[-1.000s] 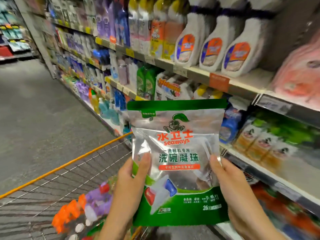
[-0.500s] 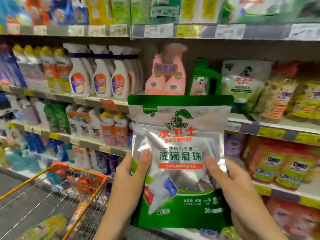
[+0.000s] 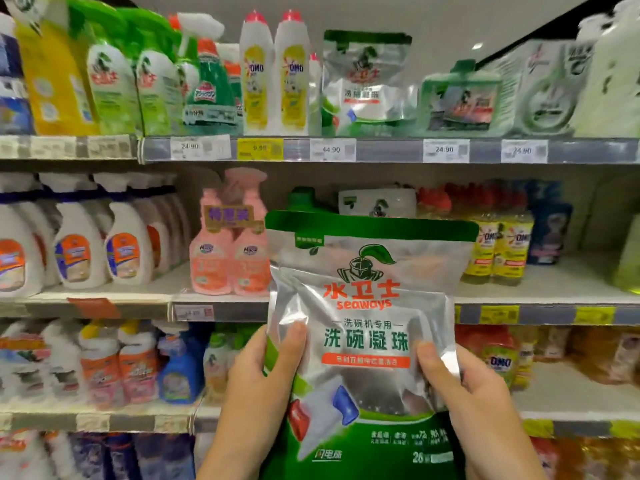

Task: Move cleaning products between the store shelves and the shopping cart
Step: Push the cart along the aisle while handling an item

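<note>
I hold a silver and green Seaways pouch (image 3: 367,327) of dishwasher pods upright in front of the shelves. My left hand (image 3: 259,382) grips its left edge, thumb on the front. My right hand (image 3: 474,400) grips its right edge the same way. A matching pouch (image 3: 363,81) stands on the upper shelf (image 3: 391,150), above and behind the one I hold. Another such pouch (image 3: 377,202) shows behind its top on the middle shelf (image 3: 554,299). The shopping cart is out of view.
Pink spray bottles (image 3: 230,244) stand just left of the held pouch. White spray bottles (image 3: 104,244) fill the middle shelf's left side. Yellow OMO bottles (image 3: 498,247) stand to the right, and white OMO bottles (image 3: 273,74) on the upper shelf. Lower shelves hold more bottles.
My view has swung from the aisle and cart to face the shelves, then risen to the upper shelf. The cart left the frame. Both hands keep the same grip on the pouch.
</note>
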`<state>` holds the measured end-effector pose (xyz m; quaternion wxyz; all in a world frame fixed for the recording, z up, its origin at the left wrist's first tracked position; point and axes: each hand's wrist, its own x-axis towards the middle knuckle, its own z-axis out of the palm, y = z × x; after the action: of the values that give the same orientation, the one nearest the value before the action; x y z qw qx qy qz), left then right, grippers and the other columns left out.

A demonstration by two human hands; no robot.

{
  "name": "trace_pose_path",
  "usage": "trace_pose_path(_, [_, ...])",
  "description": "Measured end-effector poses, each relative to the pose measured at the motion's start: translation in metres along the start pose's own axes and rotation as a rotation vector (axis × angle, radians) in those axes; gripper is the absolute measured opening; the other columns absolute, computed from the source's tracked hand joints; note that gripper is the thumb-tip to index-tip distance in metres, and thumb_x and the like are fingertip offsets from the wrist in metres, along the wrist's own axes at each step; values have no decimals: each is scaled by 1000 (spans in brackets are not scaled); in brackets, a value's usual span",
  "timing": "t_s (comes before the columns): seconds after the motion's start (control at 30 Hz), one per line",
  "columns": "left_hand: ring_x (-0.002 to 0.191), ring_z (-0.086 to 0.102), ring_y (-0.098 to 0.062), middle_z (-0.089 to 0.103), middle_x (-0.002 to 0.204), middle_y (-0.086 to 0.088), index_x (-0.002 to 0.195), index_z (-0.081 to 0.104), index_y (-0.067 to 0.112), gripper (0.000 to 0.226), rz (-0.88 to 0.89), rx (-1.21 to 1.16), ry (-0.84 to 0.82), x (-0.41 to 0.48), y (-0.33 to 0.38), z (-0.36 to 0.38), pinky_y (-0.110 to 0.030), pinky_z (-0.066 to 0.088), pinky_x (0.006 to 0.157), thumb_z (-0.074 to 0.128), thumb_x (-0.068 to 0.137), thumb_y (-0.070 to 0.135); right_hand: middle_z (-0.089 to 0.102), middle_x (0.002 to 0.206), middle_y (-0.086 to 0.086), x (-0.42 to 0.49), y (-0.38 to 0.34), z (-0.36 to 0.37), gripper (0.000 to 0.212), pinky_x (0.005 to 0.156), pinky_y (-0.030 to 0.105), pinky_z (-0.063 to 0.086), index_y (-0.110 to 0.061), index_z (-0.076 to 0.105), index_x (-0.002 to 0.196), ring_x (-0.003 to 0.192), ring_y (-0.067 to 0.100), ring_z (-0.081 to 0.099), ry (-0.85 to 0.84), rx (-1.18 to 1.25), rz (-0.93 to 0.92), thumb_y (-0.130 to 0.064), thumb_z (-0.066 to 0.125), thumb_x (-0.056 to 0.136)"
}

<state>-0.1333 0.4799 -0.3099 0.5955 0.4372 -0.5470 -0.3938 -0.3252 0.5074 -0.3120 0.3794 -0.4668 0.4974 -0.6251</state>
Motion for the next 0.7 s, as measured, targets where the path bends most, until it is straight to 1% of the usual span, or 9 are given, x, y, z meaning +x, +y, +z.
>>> trace_pose_path(0.07, [77, 70, -4, 75, 82, 6, 98, 69, 21, 43, 30, -1, -11, 30, 2, -1, -17, 51, 66, 54, 72, 51, 74, 71, 0, 21, -8, 10, 20, 60, 22, 52, -17, 73, 80, 71, 14, 70, 41, -10, -15, -33, 64, 79])
trace_pose_path(0.1, [78, 70, -5, 75, 82, 6, 99, 68, 23, 44, 42, -7, -7, 45, 2, -3, -18, 50, 65, 54, 70, 52, 74, 69, -1, 33, -12, 15, 15, 58, 19, 51, -19, 74, 77, 67, 10, 69, 59, -27, -29, -29, 64, 82])
trace_pose_path(0.2, [76, 69, -17, 72, 77, -2, 93, 64, 17, 53, 112, -12, -6, 91, 7, -4, -37, 54, 71, 57, 63, 60, 71, 65, 8, 68, -20, 31, 24, 72, 38, 51, -19, 74, 62, 66, 21, 66, 106, -57, -74, -37, 65, 76])
trace_pose_path(0.3, [67, 63, -1, 68, 73, 14, 95, 55, 22, 55, 210, -35, -10, 133, 17, -1, -19, 47, 60, 62, 61, 65, 72, 66, 5, 98, -33, 43, 19, 81, 45, 51, -30, 75, 66, 77, 30, 67, 208, -36, -129, -46, 65, 68])
trace_pose_path(0.37, [84, 65, 3, 68, 93, 20, 103, 53, 37, 51, 282, -57, -55, 157, 24, 2, -11, 47, 67, 70, 67, 68, 75, 74, 6, 117, -48, 49, 14, 83, 48, 54, -34, 76, 71, 80, 31, 70, 235, 39, -173, -43, 66, 73])
trace_pose_path(0.4, [94, 63, 4, 66, 103, 21, 107, 52, 43, 51, 339, -45, -82, 167, 28, 3, -11, 47, 74, 71, 66, 66, 75, 76, 7, 128, -57, 48, 17, 78, 44, 56, -30, 76, 69, 76, 27, 71, 217, 101, -198, -37, 64, 80])
trace_pose_path(0.5, [119, 52, 2, 53, 126, 21, 118, 46, 59, 57, 522, 63, -130, 187, 40, 9, -19, 44, 93, 66, 65, 60, 72, 69, 6, 161, -91, 45, 34, 49, 25, 55, -14, 73, 63, 54, 13, 67, 137, 269, -271, -18, 57, 93])
trace_pose_path(0.6, [126, 35, 11, 37, 129, 23, 134, 40, 45, 72, 766, 326, -52, 210, 58, 21, -4, 28, 101, 60, 68, 65, 71, 66, 4, 199, -121, 41, 22, 45, 25, 54, -11, 68, 78, 50, 11, 66, 106, 304, -326, -20, 57, 95])
trace_pose_path(0.7, [122, 38, 0, 39, 124, 8, 130, 49, 27, 71, 857, 402, -2, 236, 87, 37, -3, 26, 102, 61, 71, 64, 71, 65, -1, 238, -151, 37, 19, 50, 23, 55, -14, 66, 77, 54, 9, 67, 104, 326, -429, -18, 59, 94])
